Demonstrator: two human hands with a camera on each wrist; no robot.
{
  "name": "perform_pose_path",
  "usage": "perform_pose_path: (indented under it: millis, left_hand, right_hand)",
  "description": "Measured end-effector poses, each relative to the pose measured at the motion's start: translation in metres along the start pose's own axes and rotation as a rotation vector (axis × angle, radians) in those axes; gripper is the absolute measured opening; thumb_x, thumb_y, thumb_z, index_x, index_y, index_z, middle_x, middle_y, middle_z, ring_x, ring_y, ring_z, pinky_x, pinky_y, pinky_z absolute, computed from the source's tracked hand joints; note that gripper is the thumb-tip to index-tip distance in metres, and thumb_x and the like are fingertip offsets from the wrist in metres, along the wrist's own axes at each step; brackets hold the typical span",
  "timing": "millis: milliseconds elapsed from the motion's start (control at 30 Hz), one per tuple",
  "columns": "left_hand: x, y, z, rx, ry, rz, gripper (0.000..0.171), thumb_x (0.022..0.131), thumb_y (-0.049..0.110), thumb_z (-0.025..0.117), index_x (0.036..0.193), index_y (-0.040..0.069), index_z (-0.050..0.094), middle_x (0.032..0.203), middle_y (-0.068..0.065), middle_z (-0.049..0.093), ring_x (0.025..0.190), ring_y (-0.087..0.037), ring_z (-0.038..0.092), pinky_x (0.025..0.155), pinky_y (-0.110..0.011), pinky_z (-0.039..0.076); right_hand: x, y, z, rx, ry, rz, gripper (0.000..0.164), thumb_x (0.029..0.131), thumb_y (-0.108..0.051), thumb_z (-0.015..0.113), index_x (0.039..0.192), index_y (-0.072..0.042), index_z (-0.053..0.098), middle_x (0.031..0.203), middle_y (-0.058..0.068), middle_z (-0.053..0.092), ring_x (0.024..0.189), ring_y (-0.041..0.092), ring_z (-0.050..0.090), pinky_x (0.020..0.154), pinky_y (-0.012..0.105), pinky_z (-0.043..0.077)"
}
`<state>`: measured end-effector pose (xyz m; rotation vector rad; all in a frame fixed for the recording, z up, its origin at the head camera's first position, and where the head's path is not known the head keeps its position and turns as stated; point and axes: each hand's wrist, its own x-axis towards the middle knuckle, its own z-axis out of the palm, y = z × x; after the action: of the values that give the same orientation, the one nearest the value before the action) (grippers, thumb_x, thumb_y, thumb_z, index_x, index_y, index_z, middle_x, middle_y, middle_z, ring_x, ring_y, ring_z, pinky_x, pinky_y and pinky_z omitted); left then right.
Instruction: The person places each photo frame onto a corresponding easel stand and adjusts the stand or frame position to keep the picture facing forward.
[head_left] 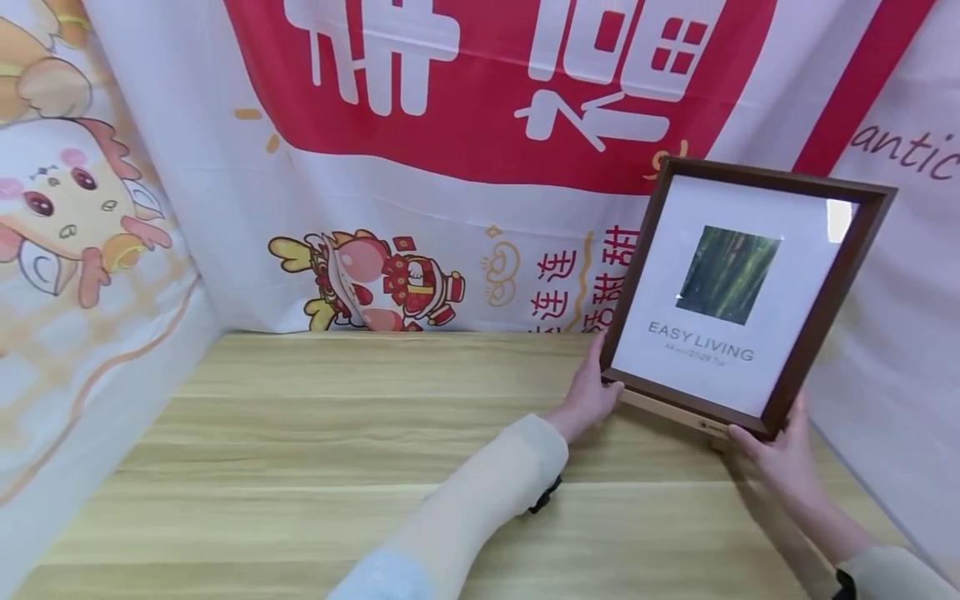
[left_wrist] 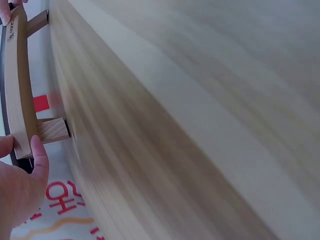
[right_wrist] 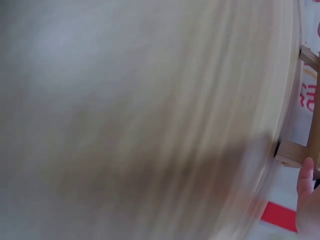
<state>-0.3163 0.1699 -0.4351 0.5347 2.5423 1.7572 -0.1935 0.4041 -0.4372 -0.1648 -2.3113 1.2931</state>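
A dark brown picture frame (head_left: 651,250) leans back on a small light-wood easel (head_left: 671,410) at the right of the table. Behind its glass, a white sheet carries a green picture and the words EASY LIVING. My left hand (head_left: 590,396) grips the lower left corner, thumb in front by the easel's ledge. At the lower right corner my right hand (head_left: 783,458) holds on the same way. The left wrist view shows the ledge's underside (left_wrist: 21,90) and a short foot (left_wrist: 54,131). Only part of the right hand (right_wrist: 307,200) shows in the right wrist view.
The wood-grain table (head_left: 375,417) spreads to the left and front. A printed cloth (head_left: 525,217) with red shapes and characters hangs along the back, close behind the frame. More cloth walls stand at the left (head_left: 112,333) and right (head_left: 892,350).
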Motion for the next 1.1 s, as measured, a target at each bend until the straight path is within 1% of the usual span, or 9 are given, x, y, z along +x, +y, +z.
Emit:
perform_pose_path:
  millis: [167,300,367,600,700,800,867,1000,1100]
  left_hand:
    - [-0.004,-0.009,-0.020,0.027,0.031,0.018,0.094,0.086,0.001,0.069,0.156,0.030,0.014,0.156,-0.001,0.031,0.136,-0.022,0.038,0.112,-0.033,0.030]
    - [-0.009,-0.015,-0.036,0.033,0.055,0.033,0.093,0.086,0.000,0.069,0.156,0.026,0.013,0.156,-0.004,0.031,0.134,-0.024,0.040,0.112,-0.034,0.029]
    - [-0.012,-0.017,-0.045,0.039,0.065,0.020,0.093,0.086,0.001,0.069,0.156,0.026,0.012,0.156,-0.006,0.030,0.133,-0.025,0.042,0.112,-0.034,0.030]
    - [-0.026,-0.025,-0.076,0.054,0.095,-0.007,0.092,0.087,0.002,0.068,0.156,0.024,0.011,0.157,-0.007,0.027,0.137,-0.027,0.036,0.113,-0.037,0.028]
    - [-0.029,-0.029,-0.084,0.058,0.110,-0.004,0.091,0.088,0.003,0.068,0.156,0.024,0.011,0.156,-0.008,0.029,0.136,-0.028,0.036,0.113,-0.038,0.028]
    - [-0.033,-0.034,-0.091,0.052,0.117,-0.009,0.093,0.088,0.003,0.067,0.156,0.027,0.009,0.157,-0.007,0.027,0.136,-0.028,0.036,0.113,-0.039,0.028]
    - [-0.035,-0.036,-0.096,0.051,0.123,-0.015,0.093,0.089,0.003,0.067,0.156,0.029,0.008,0.158,-0.006,0.024,0.137,-0.029,0.035,0.113,-0.039,0.027]
    - [-0.040,-0.041,-0.108,0.051,0.144,-0.022,0.094,0.088,0.003,0.068,0.156,0.030,0.009,0.159,-0.005,0.021,0.137,-0.030,0.035,0.113,-0.040,0.027]
    - [-0.045,-0.043,-0.116,0.041,0.169,-0.042,0.095,0.087,0.002,0.069,0.156,0.031,0.010,0.158,-0.004,0.023,0.136,-0.030,0.037,0.113,-0.041,0.028]
  right_hand:
    - [0.003,-0.007,0.019,0.055,-0.032,-0.025,0.104,0.085,0.007,0.068,0.156,-0.028,0.000,0.130,0.021,0.035,0.095,0.001,0.046,0.056,0.022,0.055]
    - [0.006,-0.014,0.033,0.090,-0.068,-0.026,0.106,0.086,0.008,0.067,0.155,-0.031,-0.003,0.132,0.024,0.033,0.091,-0.003,0.048,0.057,0.026,0.057]
    - [0.006,-0.018,0.041,0.112,-0.085,-0.021,0.107,0.086,0.008,0.067,0.155,-0.030,-0.005,0.132,0.024,0.032,0.088,-0.003,0.050,0.056,0.028,0.058]
    - [0.007,-0.032,0.067,0.152,-0.138,-0.039,0.107,0.087,0.008,0.066,0.156,-0.027,-0.008,0.133,0.026,0.030,0.090,-0.002,0.048,0.054,0.028,0.057]
    - [0.007,-0.036,0.074,0.155,-0.153,-0.039,0.107,0.087,0.007,0.065,0.155,-0.027,-0.009,0.133,0.028,0.029,0.088,-0.002,0.049,0.055,0.027,0.056]
    - [0.008,-0.038,0.081,0.156,-0.171,-0.030,0.107,0.087,0.006,0.066,0.155,-0.028,-0.010,0.136,0.029,0.028,0.094,0.006,0.050,0.058,0.026,0.056]
    - [0.008,-0.041,0.085,0.164,-0.184,-0.023,0.107,0.087,0.005,0.067,0.155,-0.028,-0.010,0.138,0.030,0.027,0.100,0.017,0.050,0.059,0.025,0.056]
    - [0.009,-0.047,0.095,0.200,-0.217,-0.006,0.108,0.088,0.004,0.067,0.155,-0.029,-0.011,0.141,0.031,0.025,0.113,0.039,0.043,0.063,0.022,0.055]
    - [0.009,-0.053,0.103,0.221,-0.245,0.005,0.108,0.088,0.004,0.066,0.154,-0.031,-0.012,0.143,0.033,0.023,0.118,0.045,0.041,0.067,0.018,0.054]
